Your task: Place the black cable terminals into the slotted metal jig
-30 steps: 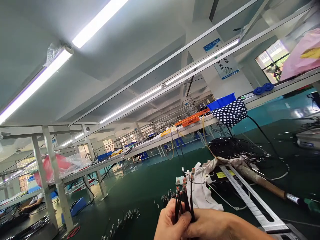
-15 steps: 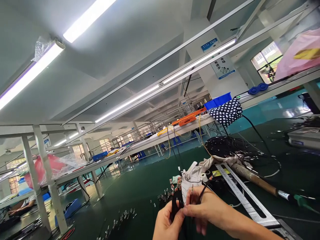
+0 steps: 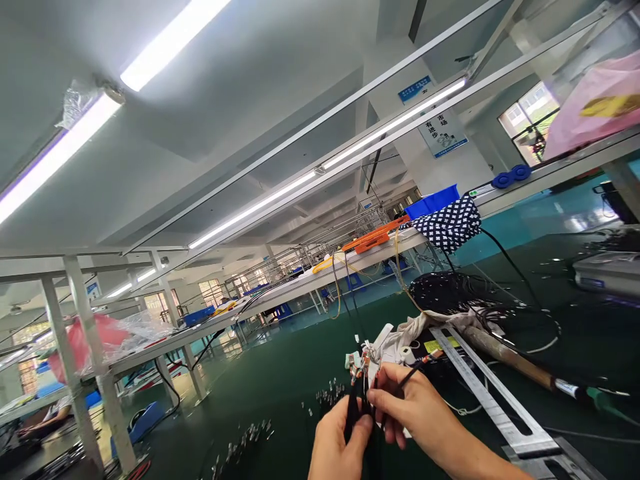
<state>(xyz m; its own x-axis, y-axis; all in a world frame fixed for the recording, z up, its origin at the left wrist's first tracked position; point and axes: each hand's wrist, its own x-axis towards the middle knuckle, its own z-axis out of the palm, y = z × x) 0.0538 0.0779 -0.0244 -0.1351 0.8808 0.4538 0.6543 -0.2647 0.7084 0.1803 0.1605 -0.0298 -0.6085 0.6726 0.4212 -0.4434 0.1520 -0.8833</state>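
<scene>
The left hand is closed around a bundle of black cables, gripping it upright between thumb and curled fingers. The bundle stands in front of the person, above the dark green counter, with its orange and silver ends pointing up past the knuckles. The right hand is just beside it, fingers bent and partly closed, with thumb and forefinger brought together at the bundle's side. A single cable lies in this hand's grip, slanting up and away to the right, its orange end clear of the fingers. Whether the right fingertips also pinch a strand of the bundle cannot be told.

Beyond the hands lies a crumpled pale cloth, next to a black box with a yellow label. A slotted metal frame slants across the counter to the right of the box, and near it lies a tool with a brown handle and a green end. A heap of black cables sits behind the cloth. To the left of the hands, two clusters of silver tips show against the dark surface.
</scene>
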